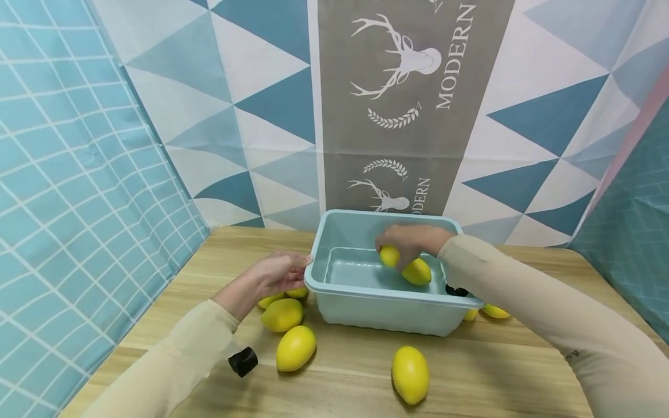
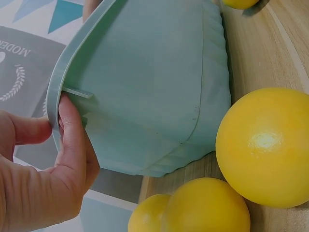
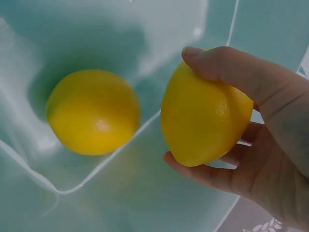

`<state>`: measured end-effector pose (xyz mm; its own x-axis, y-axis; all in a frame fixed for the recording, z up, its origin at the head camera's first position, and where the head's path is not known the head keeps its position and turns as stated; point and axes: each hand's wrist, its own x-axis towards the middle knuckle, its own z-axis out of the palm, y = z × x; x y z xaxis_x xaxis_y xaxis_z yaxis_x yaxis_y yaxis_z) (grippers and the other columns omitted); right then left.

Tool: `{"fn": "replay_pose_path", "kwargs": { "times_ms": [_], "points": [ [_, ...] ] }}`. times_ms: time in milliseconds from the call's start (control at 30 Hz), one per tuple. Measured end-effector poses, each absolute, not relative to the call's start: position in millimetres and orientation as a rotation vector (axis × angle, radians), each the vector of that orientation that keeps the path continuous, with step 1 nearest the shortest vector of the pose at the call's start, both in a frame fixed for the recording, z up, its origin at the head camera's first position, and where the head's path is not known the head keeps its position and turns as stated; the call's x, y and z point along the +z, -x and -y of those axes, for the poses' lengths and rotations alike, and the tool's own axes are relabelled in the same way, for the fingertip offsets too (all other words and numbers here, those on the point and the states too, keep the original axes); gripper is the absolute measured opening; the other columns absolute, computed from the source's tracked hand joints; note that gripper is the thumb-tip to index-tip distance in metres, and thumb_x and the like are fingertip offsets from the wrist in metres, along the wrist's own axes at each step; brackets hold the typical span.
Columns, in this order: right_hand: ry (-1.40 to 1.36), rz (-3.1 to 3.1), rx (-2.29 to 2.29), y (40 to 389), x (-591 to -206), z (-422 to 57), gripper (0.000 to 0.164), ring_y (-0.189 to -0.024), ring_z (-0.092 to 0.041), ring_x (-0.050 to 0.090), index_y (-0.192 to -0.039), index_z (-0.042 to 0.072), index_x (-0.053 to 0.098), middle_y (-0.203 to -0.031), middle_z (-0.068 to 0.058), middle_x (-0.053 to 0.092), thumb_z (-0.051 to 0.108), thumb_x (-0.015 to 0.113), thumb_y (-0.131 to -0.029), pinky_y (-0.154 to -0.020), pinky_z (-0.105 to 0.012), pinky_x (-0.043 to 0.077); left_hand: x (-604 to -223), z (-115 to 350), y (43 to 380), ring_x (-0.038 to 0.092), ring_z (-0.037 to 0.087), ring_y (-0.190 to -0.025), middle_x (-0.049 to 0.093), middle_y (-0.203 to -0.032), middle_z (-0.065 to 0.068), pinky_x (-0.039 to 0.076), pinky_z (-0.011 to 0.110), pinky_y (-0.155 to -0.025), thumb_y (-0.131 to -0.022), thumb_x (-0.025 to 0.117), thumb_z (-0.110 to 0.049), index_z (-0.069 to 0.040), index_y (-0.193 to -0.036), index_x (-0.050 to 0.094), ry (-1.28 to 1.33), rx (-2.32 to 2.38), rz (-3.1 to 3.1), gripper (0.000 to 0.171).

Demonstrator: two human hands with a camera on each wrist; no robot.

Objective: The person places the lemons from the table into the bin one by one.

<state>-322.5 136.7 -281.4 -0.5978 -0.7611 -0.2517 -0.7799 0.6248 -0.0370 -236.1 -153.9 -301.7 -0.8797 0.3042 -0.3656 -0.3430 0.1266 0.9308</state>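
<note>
A pale blue-green plastic bin (image 1: 384, 310) stands on the wooden table against the patterned backdrop. My left hand (image 1: 274, 274) pinches its left rim, the thumb on top and the fingers under the lip, as the left wrist view shows. Inside the bin, my right hand (image 1: 410, 241) grips a lemon (image 3: 207, 116) between thumb and fingers. Beside that one, a second lemon (image 3: 94, 112) lies on the bin floor near a corner. In the head view the held lemon (image 1: 389, 256) partly shows below the right hand.
Several lemons lie left of the bin, among them one lemon (image 1: 283, 315) and a nearer lemon (image 1: 296, 348). Another lemon (image 1: 410, 375) lies in front of the bin. To its right, a lemon (image 1: 495, 312) shows partly behind the right sleeve (image 1: 522, 290).
</note>
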Motion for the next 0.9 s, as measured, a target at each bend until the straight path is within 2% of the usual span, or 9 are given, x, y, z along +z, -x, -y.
{"fn": "replay_pose_path", "kwargs": {
  "times_ms": [200, 900],
  "points": [
    [1.270, -2.550, 0.114, 322, -288, -134, 0.044, -0.089, -0.015, 0.054, -0.113, 0.008, 0.064, -0.104, -0.003, 0.066, 0.014, 0.081, -0.073, -0.087, -0.034, 0.051, -299, 153, 236, 0.057, 0.010, -0.078, 0.060, -0.095, 0.004, 0.057, 0.016, -0.072, -0.101, 0.048, -0.021, 0.009, -0.133, 0.044, 0.034, 1.798, -1.936, 0.044],
    [1.246, -2.542, 0.162, 322, -295, -133, 0.046, -0.090, -0.016, 0.054, -0.114, 0.009, 0.063, -0.104, -0.004, 0.065, 0.012, 0.082, -0.073, -0.090, -0.037, 0.050, -300, 154, 235, 0.057, 0.009, -0.079, 0.060, -0.097, 0.004, 0.056, 0.016, -0.072, -0.101, 0.047, -0.020, 0.008, -0.134, 0.043, 0.049, 1.804, -1.926, 0.044]
  ]
}}
